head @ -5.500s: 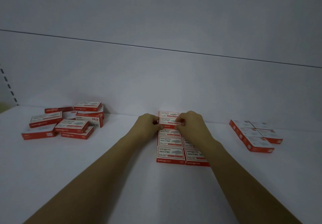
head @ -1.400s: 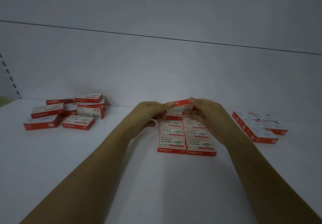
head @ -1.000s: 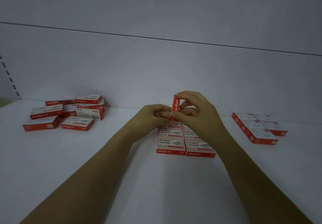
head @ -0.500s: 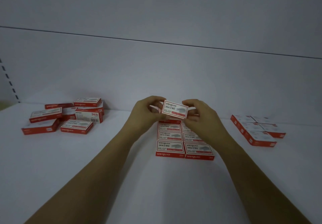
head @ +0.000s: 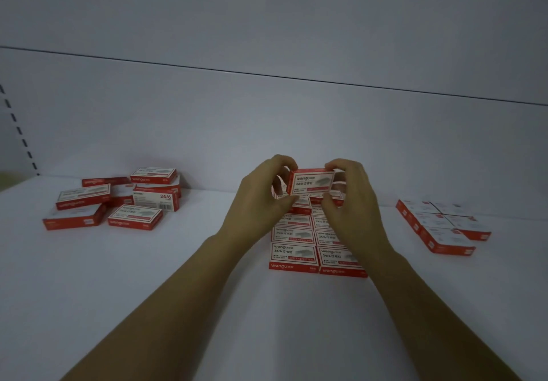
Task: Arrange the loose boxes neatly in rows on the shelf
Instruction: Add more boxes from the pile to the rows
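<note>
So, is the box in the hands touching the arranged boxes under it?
Apart. The head view shows the held box lifted between both hands, above the arranged boxes.

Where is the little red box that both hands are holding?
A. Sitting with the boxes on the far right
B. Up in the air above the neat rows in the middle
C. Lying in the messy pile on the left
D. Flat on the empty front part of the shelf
B: the left hand and right hand pinch the held box by its ends, lifted above the neat rows, printed face toward the camera.
</note>
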Demonstrator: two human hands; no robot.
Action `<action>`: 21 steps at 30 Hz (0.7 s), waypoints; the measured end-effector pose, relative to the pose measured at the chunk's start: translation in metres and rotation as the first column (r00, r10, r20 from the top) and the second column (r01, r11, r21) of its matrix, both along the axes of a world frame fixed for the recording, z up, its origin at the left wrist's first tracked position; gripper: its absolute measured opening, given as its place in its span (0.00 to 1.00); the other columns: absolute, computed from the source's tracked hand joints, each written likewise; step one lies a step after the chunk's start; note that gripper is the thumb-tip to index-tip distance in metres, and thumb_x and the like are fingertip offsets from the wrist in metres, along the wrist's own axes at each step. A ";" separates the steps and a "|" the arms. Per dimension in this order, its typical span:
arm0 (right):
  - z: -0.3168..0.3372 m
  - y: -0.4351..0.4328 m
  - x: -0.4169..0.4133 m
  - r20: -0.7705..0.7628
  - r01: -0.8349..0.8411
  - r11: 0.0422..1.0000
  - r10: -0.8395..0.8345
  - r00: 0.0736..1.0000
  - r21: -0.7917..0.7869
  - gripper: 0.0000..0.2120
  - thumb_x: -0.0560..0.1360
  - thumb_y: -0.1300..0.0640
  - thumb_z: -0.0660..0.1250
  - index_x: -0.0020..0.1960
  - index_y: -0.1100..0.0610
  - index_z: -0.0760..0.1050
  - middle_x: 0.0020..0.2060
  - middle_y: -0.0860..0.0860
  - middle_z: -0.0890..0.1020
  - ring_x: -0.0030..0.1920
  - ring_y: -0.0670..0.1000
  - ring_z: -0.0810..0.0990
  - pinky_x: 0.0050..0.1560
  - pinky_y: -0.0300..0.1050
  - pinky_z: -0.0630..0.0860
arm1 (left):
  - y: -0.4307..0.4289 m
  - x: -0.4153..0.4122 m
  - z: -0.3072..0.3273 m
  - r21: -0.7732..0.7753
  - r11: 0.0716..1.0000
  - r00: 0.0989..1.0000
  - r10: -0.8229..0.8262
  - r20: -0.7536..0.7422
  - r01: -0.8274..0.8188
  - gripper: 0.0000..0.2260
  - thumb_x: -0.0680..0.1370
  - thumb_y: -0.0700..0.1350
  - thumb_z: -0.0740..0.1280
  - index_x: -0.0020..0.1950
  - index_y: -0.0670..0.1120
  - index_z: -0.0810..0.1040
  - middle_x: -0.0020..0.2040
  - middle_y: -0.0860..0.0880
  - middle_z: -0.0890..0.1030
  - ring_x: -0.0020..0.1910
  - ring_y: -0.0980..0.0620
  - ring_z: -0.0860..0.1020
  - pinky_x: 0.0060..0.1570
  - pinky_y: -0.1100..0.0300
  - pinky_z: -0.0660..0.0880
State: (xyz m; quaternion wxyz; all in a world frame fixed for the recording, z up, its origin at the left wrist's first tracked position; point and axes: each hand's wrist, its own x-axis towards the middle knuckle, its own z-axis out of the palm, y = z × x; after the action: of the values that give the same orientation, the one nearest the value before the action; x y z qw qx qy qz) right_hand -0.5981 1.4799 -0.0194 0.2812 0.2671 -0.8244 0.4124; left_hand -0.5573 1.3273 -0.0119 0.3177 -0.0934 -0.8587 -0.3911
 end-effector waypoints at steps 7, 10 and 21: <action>0.008 -0.005 0.010 -0.326 0.037 0.999 -0.046 0.944 -0.032 0.12 0.71 0.70 0.67 0.54 0.68 0.73 0.54 0.63 0.76 0.53 0.57 0.77 0.55 0.47 0.76 | 0.005 0.003 -0.003 -0.114 0.976 0.919 0.133 -0.372 -0.187 0.11 0.71 0.41 0.71 0.51 0.40 0.77 0.46 0.45 0.79 0.41 0.58 0.71 0.42 0.74 0.65; 0.009 -0.005 0.011 -0.343 0.041 0.999 -0.046 0.938 -0.022 0.12 0.71 0.70 0.67 0.54 0.68 0.73 0.54 0.63 0.76 0.53 0.57 0.77 0.56 0.46 0.75 | 0.004 0.002 -0.003 -0.119 0.968 0.906 0.156 -0.393 -0.219 0.11 0.71 0.40 0.72 0.52 0.39 0.77 0.46 0.44 0.80 0.42 0.56 0.72 0.43 0.73 0.66; 0.004 0.005 -0.001 -0.011 -0.044 0.969 0.048 0.999 0.245 0.21 0.75 0.58 0.66 0.67 0.54 0.69 0.63 0.50 0.71 0.57 0.44 0.73 0.52 0.25 0.66 | -0.016 -0.014 -0.012 -0.001 0.995 0.993 0.098 0.060 -0.098 0.20 0.72 0.45 0.72 0.63 0.51 0.76 0.45 0.60 0.74 0.41 0.64 0.73 0.37 0.74 0.68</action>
State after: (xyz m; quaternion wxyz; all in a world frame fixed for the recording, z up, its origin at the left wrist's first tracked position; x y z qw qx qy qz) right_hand -0.5996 1.4851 -0.0155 0.2436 0.3222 -0.8600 0.3119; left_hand -0.5711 1.3110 -0.0244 0.3109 -0.0391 -0.8710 -0.3783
